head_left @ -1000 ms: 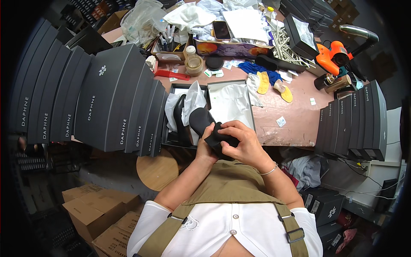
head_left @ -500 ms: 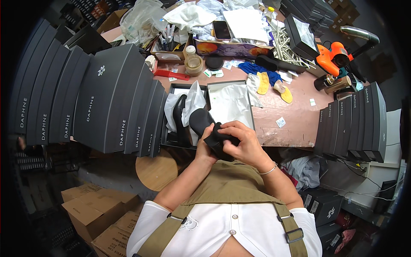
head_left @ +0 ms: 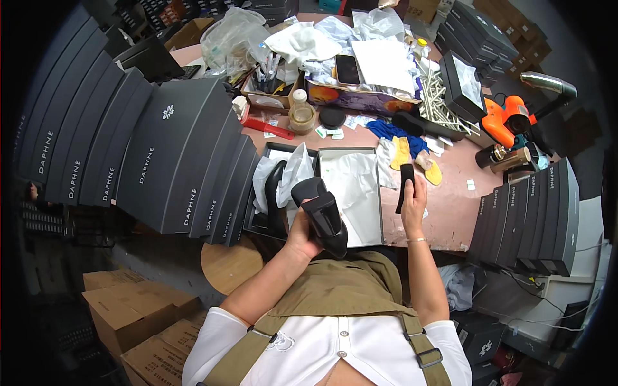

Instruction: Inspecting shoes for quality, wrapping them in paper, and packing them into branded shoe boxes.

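Note:
My left hand [head_left: 301, 233] is wrapped round a black heeled shoe [head_left: 327, 222], held tilted above the near edge of the table with its toe toward me. Well off to the right, my right hand [head_left: 414, 204] grips a slim, flat black block [head_left: 405, 183], perhaps a brush or pad; its working face does not show. Between them and beyond lies an open shoebox [head_left: 259, 225] holding the matching black shoe [head_left: 276, 196] in white tissue paper [head_left: 297, 170]. Beside it is the box lid [head_left: 380, 225], lined with white paper.
Stacked dark shoeboxes [head_left: 180, 154] rise at the left, with more shoeboxes [head_left: 524, 219] at the right. Yellow pads [head_left: 400, 152], a blue cloth [head_left: 386, 130], a red comb [head_left: 269, 128] and a glass jar [head_left: 302, 117] lie farther back. An orange heat gun [head_left: 505, 119] stands back right.
My right hand has left the shoe and moved right with the black block. The shoe has turned in my left hand, its toe now showing. The view has shifted slightly.

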The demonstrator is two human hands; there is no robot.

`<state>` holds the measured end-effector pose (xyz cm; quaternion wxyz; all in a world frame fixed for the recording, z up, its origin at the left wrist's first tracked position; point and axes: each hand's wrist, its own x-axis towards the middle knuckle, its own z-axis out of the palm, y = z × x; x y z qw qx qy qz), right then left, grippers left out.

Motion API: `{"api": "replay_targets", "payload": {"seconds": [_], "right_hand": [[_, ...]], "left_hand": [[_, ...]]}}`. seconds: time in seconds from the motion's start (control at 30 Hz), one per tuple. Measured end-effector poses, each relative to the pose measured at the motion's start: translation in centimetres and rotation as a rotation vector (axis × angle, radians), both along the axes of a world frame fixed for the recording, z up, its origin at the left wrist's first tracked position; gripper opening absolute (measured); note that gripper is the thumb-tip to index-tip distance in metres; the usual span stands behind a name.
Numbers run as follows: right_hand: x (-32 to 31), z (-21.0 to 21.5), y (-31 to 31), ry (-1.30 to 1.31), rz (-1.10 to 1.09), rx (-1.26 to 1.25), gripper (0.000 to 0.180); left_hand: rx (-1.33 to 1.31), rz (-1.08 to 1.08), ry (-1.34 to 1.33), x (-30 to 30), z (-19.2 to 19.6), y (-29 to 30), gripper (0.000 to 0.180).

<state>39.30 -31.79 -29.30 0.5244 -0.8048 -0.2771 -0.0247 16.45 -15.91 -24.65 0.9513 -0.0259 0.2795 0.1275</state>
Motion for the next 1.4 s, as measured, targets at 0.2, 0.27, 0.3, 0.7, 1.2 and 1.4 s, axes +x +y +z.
{"api": "replay_targets", "payload": {"seconds": [0.2, 0.27, 0.3, 0.7, 1.2, 1.4], "right_hand": [[-9.1, 13.8, 4.7, -0.791, 0.930, 0.013, 0.034], [-5.9, 13.0, 4.9, -0.569, 0.607, -0.076, 0.024], [-4.9, 13.2, 4.7, -0.305, 0.512, -0.155, 0.022], [-9.2, 12.6, 5.3, -0.518, 0.699, 0.170, 0.033], [-8.2, 12.0, 3.5, -0.012, 0.478, 0.047, 0.037], [-14.0, 14.2, 4.9, -0.197, 0.881, -0.281, 0.039]], "left_hand": [[0.192, -0.061, 0.022, 0.6, -0.6, -0.4, 0.031], [0.174, 0.039, 0.084, 0.8, 0.1, -0.8, 0.033], [0.179, -0.046, -0.008, 0.8, 0.0, -0.1, 0.034], [0.318, -0.047, -0.015, 1.3, 0.7, 0.0, 0.045], [-0.060, -0.303, -0.426, 3.0, 0.9, 2.5, 0.057], [0.101, -0.088, -0.417, 3.7, -0.7, 4.0, 0.054]]}}
